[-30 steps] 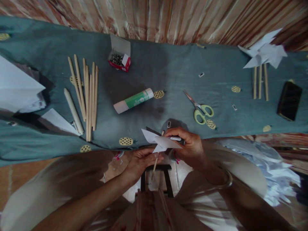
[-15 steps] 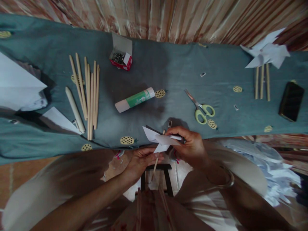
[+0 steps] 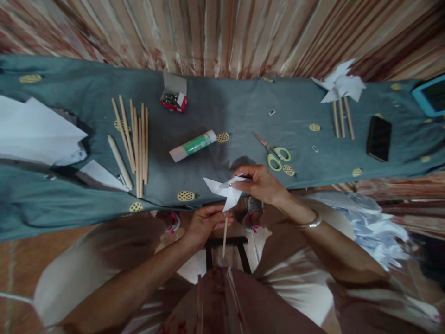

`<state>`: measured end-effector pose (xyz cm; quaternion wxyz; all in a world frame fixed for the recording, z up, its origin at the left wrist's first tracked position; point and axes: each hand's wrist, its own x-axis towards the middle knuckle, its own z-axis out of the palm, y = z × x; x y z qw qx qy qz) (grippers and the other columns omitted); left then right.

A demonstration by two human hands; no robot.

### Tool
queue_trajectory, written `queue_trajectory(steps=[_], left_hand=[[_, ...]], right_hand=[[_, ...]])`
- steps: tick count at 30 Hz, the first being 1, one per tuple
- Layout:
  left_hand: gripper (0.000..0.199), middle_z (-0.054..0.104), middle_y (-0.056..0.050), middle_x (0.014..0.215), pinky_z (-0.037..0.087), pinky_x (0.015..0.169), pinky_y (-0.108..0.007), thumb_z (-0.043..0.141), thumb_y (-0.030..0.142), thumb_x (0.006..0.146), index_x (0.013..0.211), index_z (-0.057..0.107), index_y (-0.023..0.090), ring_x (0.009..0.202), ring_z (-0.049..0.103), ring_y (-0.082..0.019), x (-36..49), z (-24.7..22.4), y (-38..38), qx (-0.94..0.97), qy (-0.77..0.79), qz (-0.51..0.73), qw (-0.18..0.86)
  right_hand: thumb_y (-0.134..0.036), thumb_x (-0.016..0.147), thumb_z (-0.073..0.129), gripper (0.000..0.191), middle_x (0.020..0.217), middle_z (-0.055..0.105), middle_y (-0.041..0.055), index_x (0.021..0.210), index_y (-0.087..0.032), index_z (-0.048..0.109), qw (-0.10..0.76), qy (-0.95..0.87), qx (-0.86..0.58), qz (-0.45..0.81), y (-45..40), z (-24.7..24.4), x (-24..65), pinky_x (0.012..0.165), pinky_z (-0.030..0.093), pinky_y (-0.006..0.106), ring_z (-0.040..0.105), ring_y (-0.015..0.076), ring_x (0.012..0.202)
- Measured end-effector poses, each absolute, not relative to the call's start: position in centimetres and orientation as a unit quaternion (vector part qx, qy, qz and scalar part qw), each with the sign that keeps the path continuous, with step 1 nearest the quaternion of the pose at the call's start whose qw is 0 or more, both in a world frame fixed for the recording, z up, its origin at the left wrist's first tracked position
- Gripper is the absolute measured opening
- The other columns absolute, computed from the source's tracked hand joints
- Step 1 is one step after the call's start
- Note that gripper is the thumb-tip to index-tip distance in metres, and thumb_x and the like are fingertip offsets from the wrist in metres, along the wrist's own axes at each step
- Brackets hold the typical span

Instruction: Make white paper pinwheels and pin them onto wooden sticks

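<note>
Over my lap, just off the table's near edge, is a white paper pinwheel point(image 3: 226, 189) on a thin wooden stick point(image 3: 225, 237). A small metal pin head shows at the pinwheel's centre. My left hand point(image 3: 207, 223) grips the stick right below the paper blades, fingers closed round it. With thumb and fingers, my right hand point(image 3: 260, 184) pinches the pinwheel at its right side, near the pin. Green-handled scissors point(image 3: 272, 151) lie on the cloth beyond my right hand. A glue stick point(image 3: 193, 145) with a green label lies farther back.
Several wooden sticks point(image 3: 139, 153) lie at left, near white paper sheets point(image 3: 38, 132). A red box of pins point(image 3: 174, 103) stands at the back. Finished pinwheels point(image 3: 342, 88), a phone point(image 3: 379, 138) and a blue-framed tablet point(image 3: 431, 96) are at right. Paper scraps in a bag point(image 3: 371, 227) sit lower right.
My right hand has shifted its hold towards the pinwheel's centre, and the blades now face up with the pin visible. The view has swung right, bringing in the tablet.
</note>
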<state>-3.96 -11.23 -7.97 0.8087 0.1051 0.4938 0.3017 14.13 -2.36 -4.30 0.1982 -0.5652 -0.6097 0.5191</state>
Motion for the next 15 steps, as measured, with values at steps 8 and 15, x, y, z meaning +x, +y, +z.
queue_trajectory(steps=[8,15], left_hand=[[0.038,0.076,-0.006,0.077,0.06,0.075,-0.032,0.093,0.036,0.053,0.079,0.077,0.013,0.067,0.07,-0.016,-3.9,-8.4,-11.3,0.133,0.468,0.314,0.815],[0.027,0.074,-0.008,0.076,0.06,0.079,-0.035,0.088,0.026,0.064,0.083,0.076,0.011,0.069,0.071,-0.017,-3.8,-8.3,-11.0,0.159,0.458,0.286,0.826]], right_hand=[[-0.016,0.056,0.072,0.008,0.061,0.068,-0.0032,0.064,-0.017,0.073,0.162,-0.55,-0.519,0.634,0.3,-4.4,13.8,0.057,0.046,0.022,0.057,0.0108,0.058],[-0.01,0.051,0.076,0.01,0.056,0.065,-0.0031,0.056,-0.016,0.069,0.1,-0.55,-0.558,0.613,1.5,-4.3,13.3,0.055,0.046,0.023,0.055,0.0104,0.053]])
